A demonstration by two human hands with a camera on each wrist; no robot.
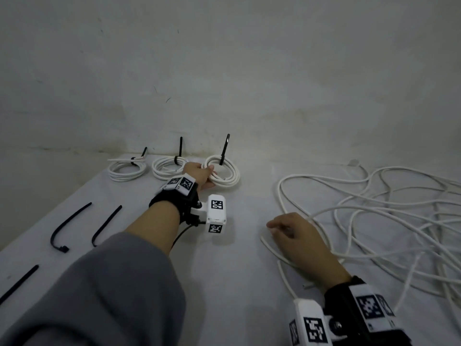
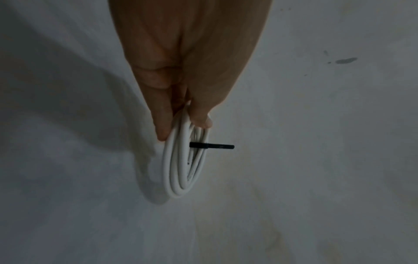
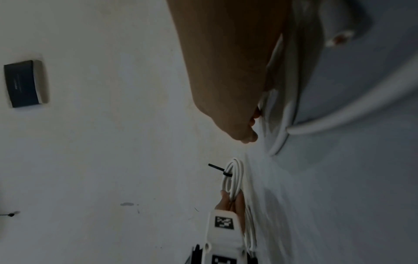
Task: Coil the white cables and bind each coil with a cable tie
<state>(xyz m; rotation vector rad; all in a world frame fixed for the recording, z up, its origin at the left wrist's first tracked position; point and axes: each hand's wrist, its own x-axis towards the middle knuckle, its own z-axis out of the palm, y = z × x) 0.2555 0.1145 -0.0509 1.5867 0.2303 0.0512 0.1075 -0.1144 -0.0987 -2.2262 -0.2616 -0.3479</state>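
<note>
The left hand (image 1: 199, 174) pinches a tied white cable coil (image 1: 224, 174) near the white table's (image 1: 237, 283) far edge, beside 2 other bound coils (image 1: 147, 168). The right hand (image 1: 296, 238), fingers loosely curled, rests on the loose white cable tangle (image 1: 386, 216). 3 black cable ties (image 1: 82, 227) lie along the left edge.

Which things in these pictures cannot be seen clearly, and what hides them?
- Head view: the right hand covers the loose white cable beneath it, so its grip is hidden.
- Head view: the tangle of cables and one spare cable tie are cut off by the picture edges.
- Left wrist view: the left hand hides the top of the bound coil.
- Right wrist view: motion blur; the dark box has unreadable print.
</note>
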